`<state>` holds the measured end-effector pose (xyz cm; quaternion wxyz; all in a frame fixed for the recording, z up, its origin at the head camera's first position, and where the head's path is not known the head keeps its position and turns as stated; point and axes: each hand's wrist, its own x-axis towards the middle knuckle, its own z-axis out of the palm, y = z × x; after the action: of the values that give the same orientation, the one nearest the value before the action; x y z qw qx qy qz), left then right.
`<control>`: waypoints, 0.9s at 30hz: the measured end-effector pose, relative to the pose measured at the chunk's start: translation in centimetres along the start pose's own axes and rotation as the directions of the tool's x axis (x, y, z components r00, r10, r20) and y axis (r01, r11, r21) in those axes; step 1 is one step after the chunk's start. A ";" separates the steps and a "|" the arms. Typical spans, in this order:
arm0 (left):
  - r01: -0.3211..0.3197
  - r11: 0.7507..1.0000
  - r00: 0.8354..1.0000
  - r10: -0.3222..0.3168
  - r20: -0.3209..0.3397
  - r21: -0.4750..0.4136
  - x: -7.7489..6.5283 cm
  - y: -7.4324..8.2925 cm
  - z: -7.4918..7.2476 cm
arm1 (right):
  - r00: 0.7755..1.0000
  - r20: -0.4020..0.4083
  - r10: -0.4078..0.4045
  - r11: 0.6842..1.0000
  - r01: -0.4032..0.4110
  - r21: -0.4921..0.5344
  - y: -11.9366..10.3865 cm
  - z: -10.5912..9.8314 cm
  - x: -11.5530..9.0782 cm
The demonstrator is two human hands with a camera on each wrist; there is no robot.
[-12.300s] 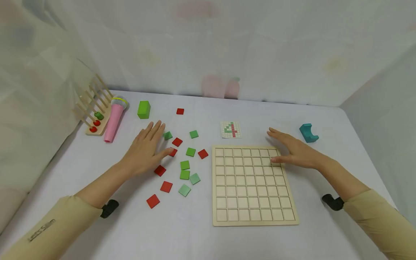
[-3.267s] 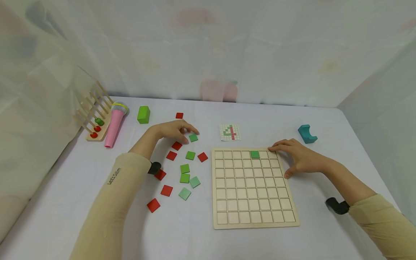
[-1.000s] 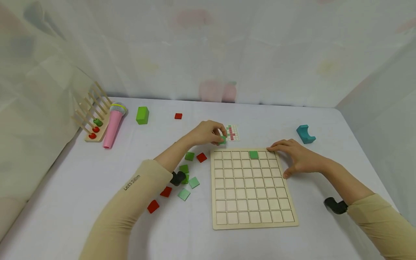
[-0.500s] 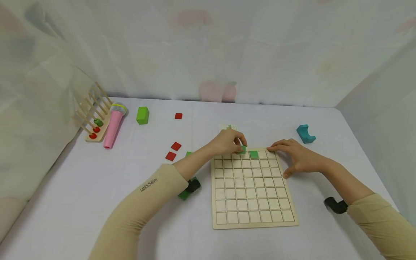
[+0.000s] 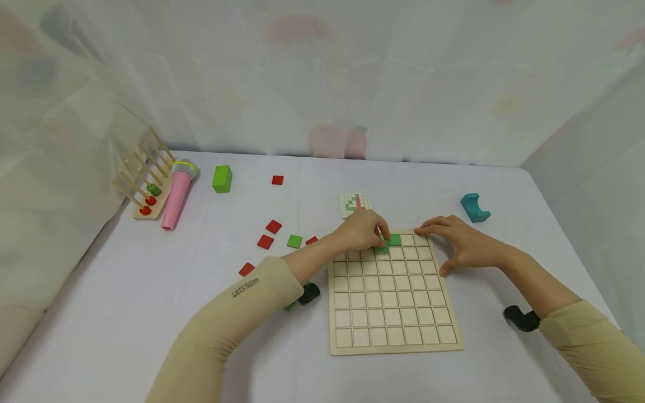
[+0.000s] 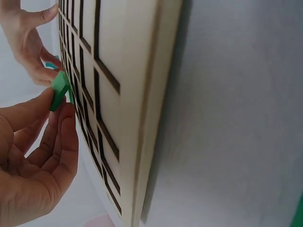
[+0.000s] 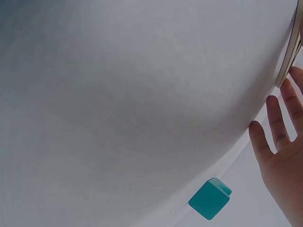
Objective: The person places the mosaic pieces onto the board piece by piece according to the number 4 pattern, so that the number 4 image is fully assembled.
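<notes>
My left hand is over the upper part of the wooden grid board. Between thumb and fingers it pinches a green square tile, tilted in the left wrist view and close to the board's surface. Another green tile lies in a top-row cell, just right of the held one. My right hand rests at the board's upper right corner, fingers at the top edge and thumb by the right side. In the right wrist view its fingers are spread and extended beside the board's edge.
A pattern card lies behind the board, partly covered by the left hand. Red tiles and green tiles lie to the left, some under the left forearm. Further out are a green block, pink microphone, pegged rack and teal block.
My left hand picked up a green tile from the loose ones and carried it right, past the card, onto the board's upper rows. Over the last second my right hand has stayed at the corner.
</notes>
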<state>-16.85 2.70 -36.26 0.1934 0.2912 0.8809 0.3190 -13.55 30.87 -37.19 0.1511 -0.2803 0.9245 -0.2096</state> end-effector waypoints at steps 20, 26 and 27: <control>-0.007 0.994 1.000 0.007 0.003 0.113 -0.4 0.9 0.8 | 1.000 -0.011 -0.013 1.000 0.013 0.012 -0.1 -0.2 0.0; 0.006 0.996 1.000 -0.007 0.017 0.087 -0.3 0.7 0.8 | 1.000 -0.007 -0.010 1.000 0.010 0.023 -0.2 -0.2 0.0; 0.006 0.996 1.000 -0.008 0.021 0.087 -0.3 0.7 0.8 | 1.000 -0.007 -0.008 1.000 0.008 0.026 -0.2 -0.2 0.0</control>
<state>-15.95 3.36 -36.34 0.1911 0.2995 0.8929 0.2764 -13.49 30.77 -36.91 0.1507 -0.2814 0.9210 -0.2234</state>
